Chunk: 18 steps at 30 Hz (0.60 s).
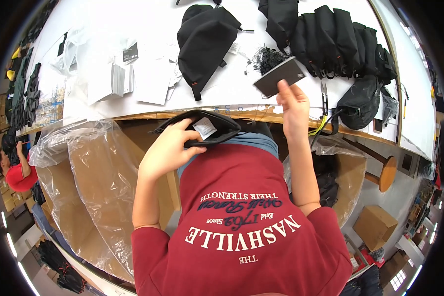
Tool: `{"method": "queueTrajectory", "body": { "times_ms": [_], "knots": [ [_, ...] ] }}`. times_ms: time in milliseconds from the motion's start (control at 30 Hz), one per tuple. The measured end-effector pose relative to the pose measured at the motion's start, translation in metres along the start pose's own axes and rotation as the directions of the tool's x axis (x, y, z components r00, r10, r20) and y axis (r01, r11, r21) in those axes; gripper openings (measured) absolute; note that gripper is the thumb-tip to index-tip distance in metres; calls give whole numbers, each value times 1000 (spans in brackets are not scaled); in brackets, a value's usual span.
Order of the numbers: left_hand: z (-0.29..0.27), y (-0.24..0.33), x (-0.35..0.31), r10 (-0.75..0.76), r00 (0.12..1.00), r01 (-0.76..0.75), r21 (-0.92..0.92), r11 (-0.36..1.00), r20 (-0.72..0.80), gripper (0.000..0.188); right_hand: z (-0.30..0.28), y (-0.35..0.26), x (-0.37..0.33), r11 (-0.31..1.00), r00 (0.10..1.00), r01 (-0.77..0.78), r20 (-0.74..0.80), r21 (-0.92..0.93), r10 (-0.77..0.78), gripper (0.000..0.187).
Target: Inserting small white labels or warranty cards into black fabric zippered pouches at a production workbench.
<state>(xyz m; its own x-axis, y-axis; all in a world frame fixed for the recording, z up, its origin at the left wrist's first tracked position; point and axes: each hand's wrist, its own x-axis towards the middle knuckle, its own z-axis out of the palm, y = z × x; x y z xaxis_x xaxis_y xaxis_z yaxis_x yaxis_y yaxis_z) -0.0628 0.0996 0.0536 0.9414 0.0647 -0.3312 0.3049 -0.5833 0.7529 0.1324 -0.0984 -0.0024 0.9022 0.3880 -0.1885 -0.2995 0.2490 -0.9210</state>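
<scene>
My left hand [171, 148] grips a small black bag [226, 129] close to my waist, its mouth spread apart. Inside it lies a small white packet [204, 128]. Up and to the right, my right hand [294, 104] pinches a dark grey card [280, 77] above the table's front edge. Behind the card rests a tangle of thin black cords [271, 58]. A larger black bag [202, 44] lies on the table between the two hands, farther back.
The white table [98, 19] holds stacked white cards [117, 81] at left and a row of black bags [330, 37] at right. Snips [324, 98] lie near the front edge. Plastic-lined cardboard boxes [96, 192] stand on both sides of me. A person in red [20, 176] is at far left.
</scene>
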Motion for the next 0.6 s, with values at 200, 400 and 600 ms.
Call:
{"method": "queueTrajectory", "body": {
  "times_ms": [200, 400, 600],
  "knots": [
    [3, 3, 4, 11, 999, -15, 98, 995, 43, 21, 21, -23, -19, 692, 824, 522, 505, -499, -258, 11],
    [5, 6, 13, -38, 993, 22, 141, 990, 109, 20, 34, -31, -30, 660, 810, 543, 530, -519, -249, 17],
    [7, 15, 17, -32, 994, 14, 175, 985, 100, 21, 45, -22, -35, 419, 710, 682, 681, -599, -183, 15]
  ]
}}
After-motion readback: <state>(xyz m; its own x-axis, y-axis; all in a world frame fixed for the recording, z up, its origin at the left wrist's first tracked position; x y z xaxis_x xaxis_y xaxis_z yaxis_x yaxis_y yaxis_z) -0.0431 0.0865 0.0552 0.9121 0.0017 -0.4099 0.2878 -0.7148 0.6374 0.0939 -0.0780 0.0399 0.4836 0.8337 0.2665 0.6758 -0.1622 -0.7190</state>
